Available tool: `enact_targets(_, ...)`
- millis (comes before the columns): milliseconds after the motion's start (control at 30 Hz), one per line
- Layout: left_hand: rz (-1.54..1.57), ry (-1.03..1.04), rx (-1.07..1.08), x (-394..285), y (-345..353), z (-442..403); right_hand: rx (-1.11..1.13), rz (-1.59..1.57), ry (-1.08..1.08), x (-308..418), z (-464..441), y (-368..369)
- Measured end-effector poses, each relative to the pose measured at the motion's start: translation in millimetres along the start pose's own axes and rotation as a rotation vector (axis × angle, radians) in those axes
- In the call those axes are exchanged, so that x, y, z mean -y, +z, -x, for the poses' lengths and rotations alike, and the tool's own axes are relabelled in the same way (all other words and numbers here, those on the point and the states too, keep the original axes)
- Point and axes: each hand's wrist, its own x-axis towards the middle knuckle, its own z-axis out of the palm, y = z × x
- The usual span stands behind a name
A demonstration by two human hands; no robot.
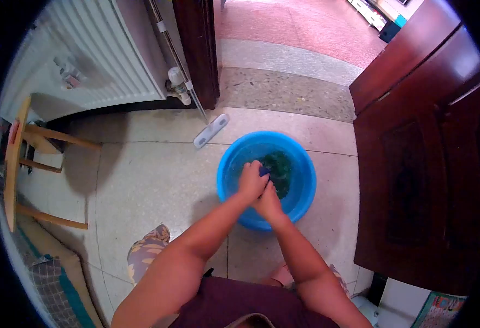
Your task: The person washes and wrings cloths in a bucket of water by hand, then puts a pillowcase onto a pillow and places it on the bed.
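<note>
Floor (152, 158): pale, tiled. Radiator (109, 49) at left, dark red door (409, 164) at right; doorway ahead gives onto reddish flooring (305, 24). Blue basin (309, 177) on floor, dark green mass (280, 164) inside. Dark blue cloth (264, 171) above basin, bunched between left hand (252, 179) and right hand (269, 202), fingers of both curled tight on it. Mostly covered; pointing and long axis cannot be told.

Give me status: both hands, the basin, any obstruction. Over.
Left hand grips dark blue item; right hand against it, grip unclear. Blue basin upright, green material inside. Mop head apart from basin; nothing visibly blocking hands.
</note>
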Motion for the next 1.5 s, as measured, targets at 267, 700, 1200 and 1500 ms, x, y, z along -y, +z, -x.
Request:
enact_targets(267,0.946,-0.172,0.562,-15,-51,-48,0.254,-1.200,0.422,-4,-20,-29)
enact_targets(700,0.717,0.024,0.563,-39,-70,-45,0.598,-1.425,0.259,15,-8,-19)
enact_targets(1200,0.041,0.162,0.064,14,-4,-21,0.069,-0.507,-0.018,-28,-11,31)
enact_targets(1500,1.376,0.070,0.826,-51,-93,-51,0.611,-1.642,0.235,55,-2,-44)
